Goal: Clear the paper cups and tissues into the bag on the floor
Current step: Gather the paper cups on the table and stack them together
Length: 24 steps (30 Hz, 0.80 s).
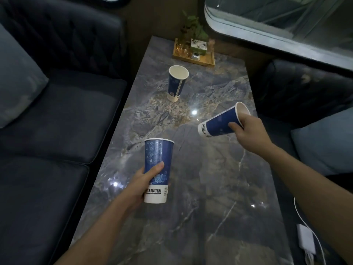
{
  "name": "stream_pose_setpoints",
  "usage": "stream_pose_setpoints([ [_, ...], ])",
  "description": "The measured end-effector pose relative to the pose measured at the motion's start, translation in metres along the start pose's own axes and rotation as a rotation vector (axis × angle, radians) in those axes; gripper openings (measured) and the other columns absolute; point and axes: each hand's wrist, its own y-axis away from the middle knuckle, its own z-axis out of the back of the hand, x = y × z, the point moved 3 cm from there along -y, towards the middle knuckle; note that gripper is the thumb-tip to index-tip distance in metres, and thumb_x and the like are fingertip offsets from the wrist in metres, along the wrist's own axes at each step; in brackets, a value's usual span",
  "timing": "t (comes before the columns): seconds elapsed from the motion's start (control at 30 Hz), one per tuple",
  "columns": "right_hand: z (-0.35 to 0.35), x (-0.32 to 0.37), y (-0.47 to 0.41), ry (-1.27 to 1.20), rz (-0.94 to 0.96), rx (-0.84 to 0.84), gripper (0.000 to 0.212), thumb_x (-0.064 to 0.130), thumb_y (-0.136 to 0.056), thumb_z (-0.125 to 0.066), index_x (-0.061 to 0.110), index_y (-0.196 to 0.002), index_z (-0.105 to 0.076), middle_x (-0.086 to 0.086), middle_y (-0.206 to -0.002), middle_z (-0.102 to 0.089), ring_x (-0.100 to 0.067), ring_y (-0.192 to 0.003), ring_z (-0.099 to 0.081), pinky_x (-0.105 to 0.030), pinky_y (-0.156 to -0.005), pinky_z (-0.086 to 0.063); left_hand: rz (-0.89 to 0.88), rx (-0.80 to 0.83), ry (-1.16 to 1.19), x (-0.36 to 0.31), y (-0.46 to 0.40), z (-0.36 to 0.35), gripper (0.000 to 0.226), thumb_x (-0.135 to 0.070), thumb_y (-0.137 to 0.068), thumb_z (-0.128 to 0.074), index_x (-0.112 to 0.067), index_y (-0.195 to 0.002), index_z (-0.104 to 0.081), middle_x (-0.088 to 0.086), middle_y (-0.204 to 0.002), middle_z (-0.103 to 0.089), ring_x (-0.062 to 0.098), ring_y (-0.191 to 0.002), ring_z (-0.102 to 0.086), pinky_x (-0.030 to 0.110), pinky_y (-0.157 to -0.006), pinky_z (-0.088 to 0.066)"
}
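From the head view, 1 blue paper cup (157,170) is being held upright above the marble table (219,188), gripped low by the left hand (142,185) with fingers wrapped closed. A 2nd cup (219,121) is being held tilted sideways near its rim in the closed right hand (248,129). A 3rd cup (176,83) is being left standing near the wooden tray (193,60).

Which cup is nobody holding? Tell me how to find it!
Start at the long grey marble table between the dark sofas, then look toward its far end, just in front of the wooden tray with the little plants. There stands a tall blue and white paper cup, upright and open at the top. Unlike the other two blue cups, no hand touches it.
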Motion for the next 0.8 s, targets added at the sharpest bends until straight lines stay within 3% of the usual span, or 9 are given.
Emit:
stream_pose_setpoints([
  [0.13, 0.020, 0.030, 0.022, -0.043, 0.087, -0.037, 0.017, 0.016, -0.088, -0.060, -0.001, -0.093, -0.061, -0.017, -0.077, -0.065, -0.030, -0.069, -0.060, -0.036, -0.063, -0.045, -0.003, 0.056, 0.015, 0.002, 0.020, 0.001, 0.075, -0.049, -0.060, -0.079, -0.005, -0.118, -0.062, 0.018, -0.093, -0.073, 0.032, -0.079, -0.070, 0.044, -0.076, -0.058],
  [0.2, 0.027, 0.042, 0.031, -0.063, 0.114, -0.048, 0.023, 0.017, -0.089, -0.060, -0.001, -0.103, -0.061, -0.016, -0.078, -0.067, -0.029, -0.071, -0.062, -0.039, -0.065, -0.048, 0.007, 0.092, 0.019, 0.004, 0.028, 0.002, 0.076, -0.052, -0.061, -0.077, -0.005, -0.119, -0.062, 0.017, -0.095, -0.073, 0.029, -0.078, -0.069, 0.039, -0.075, -0.056],
  [0.27, 0.036, 0.055, 0.040, -0.122, 0.117, -0.038, 0.036, 0.019, -0.090, -0.058, -0.002, -0.120, -0.056, -0.013, -0.083, -0.068, -0.025, -0.074, -0.065, -0.038, -0.069, -0.051, 0.023, 0.115, 0.026, 0.006, 0.036, 0.002, 0.064, -0.048, -0.068, -0.077, -0.006, -0.115, -0.065, 0.017, -0.096, -0.073, 0.027, -0.077, -0.068, 0.038, -0.076, -0.054],
  [0.33, 0.043, 0.068, 0.049, -0.212, 0.107, -0.010, 0.033, 0.019, -0.091, -0.057, 0.001, -0.119, -0.058, -0.012, -0.086, -0.070, -0.022, -0.078, -0.067, -0.035, -0.072, -0.053, 0.034, 0.124, 0.039, 0.008, 0.044, 0.002, 0.048, -0.042, -0.073, -0.069, -0.007, -0.106, -0.068, 0.014, -0.091, -0.074, 0.025, -0.072, -0.069, 0.034, -0.070, -0.055],
  [0.43, 0.052, 0.088, 0.063, -0.366, 0.093, -0.004, 0.014, 0.014, -0.093, -0.055, 0.011, -0.101, -0.066, -0.001, -0.086, -0.070, -0.007, -0.079, -0.067, -0.022, -0.073, -0.052, 0.039, 0.108, 0.060, 0.014, 0.050, 0.005, 0.041, -0.040, -0.072, -0.066, -0.010, -0.099, -0.070, 0.012, -0.084, -0.076, 0.024, -0.069, -0.070, 0.036, -0.072, -0.053],
  [0.53, 0.054, 0.098, 0.070, -0.442, 0.086, 0.006, 0.014, 0.012, -0.094, -0.053, 0.019, -0.099, -0.065, 0.010, -0.085, -0.068, 0.005, -0.075, -0.064, -0.009, -0.070, -0.048, 0.030, 0.103, 0.065, 0.018, 0.055, 0.008, 0.038, -0.039, -0.074, -0.064, -0.008, -0.095, -0.072, 0.016, -0.085, -0.076, 0.027, -0.070, -0.069, 0.040, -0.077, -0.051],
  [0.67, 0.050, 0.101, 0.077, -0.481, 0.058, 0.029, 0.015, 0.011, -0.095, -0.052, 0.018, -0.098, -0.064, 0.013, -0.084, -0.067, 0.008, -0.073, -0.063, -0.005, -0.068, -0.046, 0.039, 0.128, 0.037, 0.021, 0.064, 0.012, 0.049, -0.040, -0.067, -0.067, -0.002, -0.099, -0.071, 0.023, -0.087, -0.074, 0.032, -0.068, -0.068, 0.044, -0.079, -0.051],
  [0.8, 0.042, 0.098, 0.081, -0.510, 0.039, 0.068, 0.014, 0.010, -0.094, -0.052, 0.014, -0.097, -0.066, 0.005, -0.086, -0.070, 0.005, -0.073, -0.064, -0.010, -0.069, -0.048, 0.022, 0.110, 0.052, 0.021, 0.066, 0.020, 0.067, -0.043, -0.051, -0.070, -0.002, -0.105, -0.068, 0.022, -0.089, -0.074, 0.035, -0.076, -0.066, 0.045, -0.081, -0.049],
])
